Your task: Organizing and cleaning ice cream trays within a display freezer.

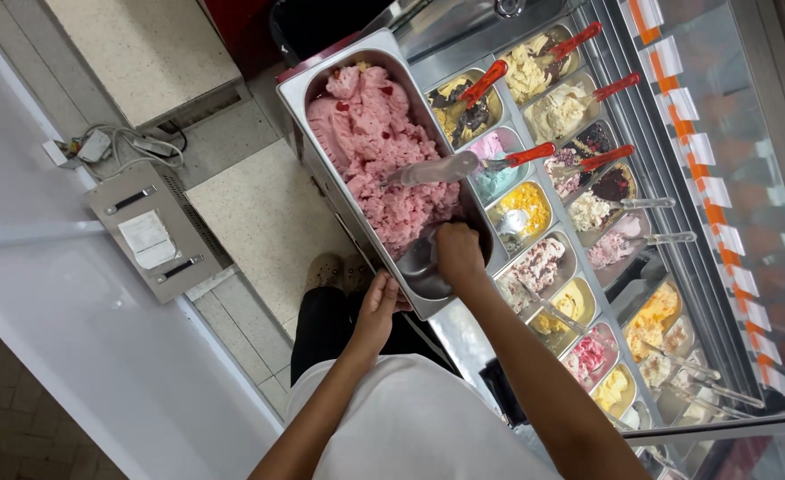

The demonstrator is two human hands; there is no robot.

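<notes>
Behind a gelato display case that fills the right of the frame, a steel pan of pink gelato sits tilted across the case's edge at upper centre. Right hand is closed around a scoop handle at the pan's lower, emptied corner. Left hand, fingers together, presses against the pan's near rim, steadying it. A clear-handled spatula stands in the pink mass. Judgement: firm bracing of the rim and scraping along the wall would serve best.
</notes>
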